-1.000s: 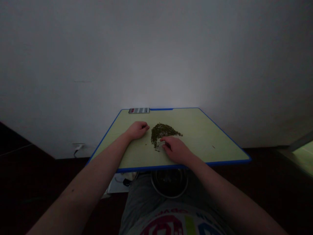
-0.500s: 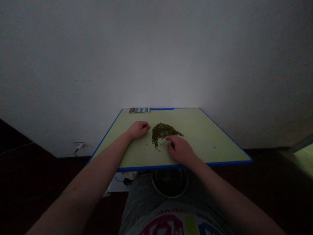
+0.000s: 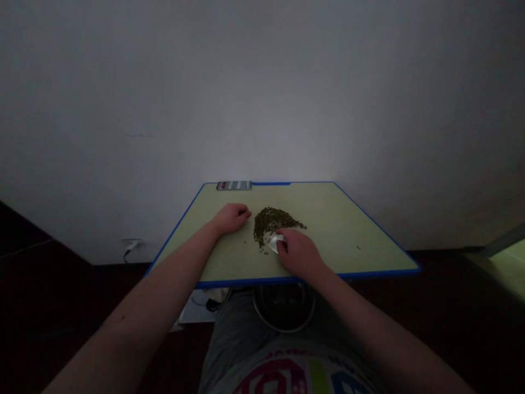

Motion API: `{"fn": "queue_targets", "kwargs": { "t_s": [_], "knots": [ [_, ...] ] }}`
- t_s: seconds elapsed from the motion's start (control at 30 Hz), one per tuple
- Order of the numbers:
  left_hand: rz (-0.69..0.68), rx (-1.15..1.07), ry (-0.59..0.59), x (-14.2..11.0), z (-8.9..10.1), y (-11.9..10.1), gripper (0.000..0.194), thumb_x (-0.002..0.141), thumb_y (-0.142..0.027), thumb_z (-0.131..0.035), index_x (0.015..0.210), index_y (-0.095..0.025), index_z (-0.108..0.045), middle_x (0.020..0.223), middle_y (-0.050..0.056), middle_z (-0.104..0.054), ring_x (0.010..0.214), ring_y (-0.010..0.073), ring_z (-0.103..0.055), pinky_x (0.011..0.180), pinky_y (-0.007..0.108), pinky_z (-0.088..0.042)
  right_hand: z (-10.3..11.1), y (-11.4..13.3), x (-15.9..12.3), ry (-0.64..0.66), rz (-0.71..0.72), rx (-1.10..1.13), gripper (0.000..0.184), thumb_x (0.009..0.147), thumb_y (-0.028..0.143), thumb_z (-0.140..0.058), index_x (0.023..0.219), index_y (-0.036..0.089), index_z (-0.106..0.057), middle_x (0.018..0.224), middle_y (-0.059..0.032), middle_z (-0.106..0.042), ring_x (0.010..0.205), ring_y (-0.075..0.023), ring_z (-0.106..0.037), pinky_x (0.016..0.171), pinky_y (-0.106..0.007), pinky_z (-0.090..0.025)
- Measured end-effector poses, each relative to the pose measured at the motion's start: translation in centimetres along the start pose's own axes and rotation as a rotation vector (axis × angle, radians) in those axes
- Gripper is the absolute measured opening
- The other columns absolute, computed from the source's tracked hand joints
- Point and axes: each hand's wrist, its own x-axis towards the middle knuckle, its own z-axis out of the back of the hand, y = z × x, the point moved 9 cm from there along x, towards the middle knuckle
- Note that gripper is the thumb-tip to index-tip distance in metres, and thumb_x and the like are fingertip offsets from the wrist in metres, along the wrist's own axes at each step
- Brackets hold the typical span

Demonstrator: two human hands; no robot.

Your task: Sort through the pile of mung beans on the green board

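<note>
Plain grey-white wall (image 3: 262, 98) rises behind a pale yellow rectangular table (image 3: 328, 219) with blue edging. On its middle lies a loose heap of small, dark green, bean-like grains (image 3: 270, 218), with strays nearby. The right hand (image 3: 301, 251) has a narrow, pinching grip on a thin, glinting, whitish piece (image 3: 274, 242) at the heap's near side; the left hand (image 3: 233, 218) rests curled left of the heap, and whether it holds anything I cannot tell.

Progress looks partial: a bare hollow shows beside the piece, while most grains lie ungathered. Below the near edge, a round, shiny metal bowl (image 3: 286, 330) is too dark inside to show what is done. Writing on the white shirt (image 3: 262, 364), in magenta and blue, is upside down and cut off; the slim phone's (image 3: 233, 185) screen is too small to read.
</note>
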Motion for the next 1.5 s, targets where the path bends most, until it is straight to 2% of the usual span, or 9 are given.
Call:
{"fn": "queue_targets", "kwargs": {
  "t_s": [0.27,0.67,0.9,1.07,1.5],
  "knots": [
    [-0.003,0.004,0.004,0.0,0.0,-0.1,0.036,0.079,-0.042,-0.037,0.068,-0.015,-0.059,0.060,0.002,-0.054,0.057,0.0125,-0.044,0.054,0.025,-0.030,0.5,-1.2,-0.4,-0.021,-0.086,-0.040,0.030,0.083,0.025,-0.040,0.108,0.017,-0.054,0.103,-0.0098,-0.061,0.091,-0.0227,-0.055,0.079,-0.033,-0.038],
    [0.002,0.030,0.014,-0.1,0.0,-0.1,0.038,0.080,-0.043,-0.036,0.069,-0.015,-0.060,0.060,0.002,-0.054,0.057,0.0125,-0.044,0.055,0.025,-0.030,1.9,-3.4,-1.0,-0.031,-0.183,-0.141,0.029,0.084,0.026,-0.038,0.107,0.018,-0.054,0.099,-0.0086,-0.062,0.089,-0.0199,-0.056,0.076,-0.029,-0.038],
    [0.006,0.031,0.010,0.0,0.0,0.0,0.037,0.080,-0.043,-0.037,0.068,-0.015,-0.058,0.058,0.001,-0.052,0.055,0.0114,-0.043,0.053,0.024,-0.028,1.3,-1.8,-0.9,-0.015,-0.105,-0.106,0.028,0.082,0.027,-0.041,0.106,0.018,-0.054,0.098,-0.0075,-0.063,0.087,-0.0192,-0.057,0.076,-0.028,-0.037],
    [0.005,0.029,0.019,0.0,-0.1,0.1,0.036,0.080,-0.042,-0.037,0.067,-0.015,-0.058,0.056,0.000,-0.051,0.054,0.0110,-0.043,0.052,0.024,-0.028,0.9,-1.4,0.2,-0.013,-0.144,-0.150,0.028,0.083,0.029,-0.039,0.104,0.019,-0.055,0.090,-0.0078,-0.064,0.082,-0.0204,-0.058,0.071,-0.030,-0.038],
    [0.000,0.024,0.009,0.0,0.1,-0.2,0.035,0.080,-0.040,-0.038,0.067,-0.015,-0.058,0.059,0.001,-0.053,0.057,0.0115,-0.045,0.054,0.024,-0.029,2.9,-6.4,0.6,-0.029,-0.269,-0.255,0.027,0.081,0.028,-0.041,0.100,0.019,-0.057,0.083,-0.0077,-0.065,0.077,-0.0212,-0.059,0.067,-0.030,-0.038]
  ]
}}
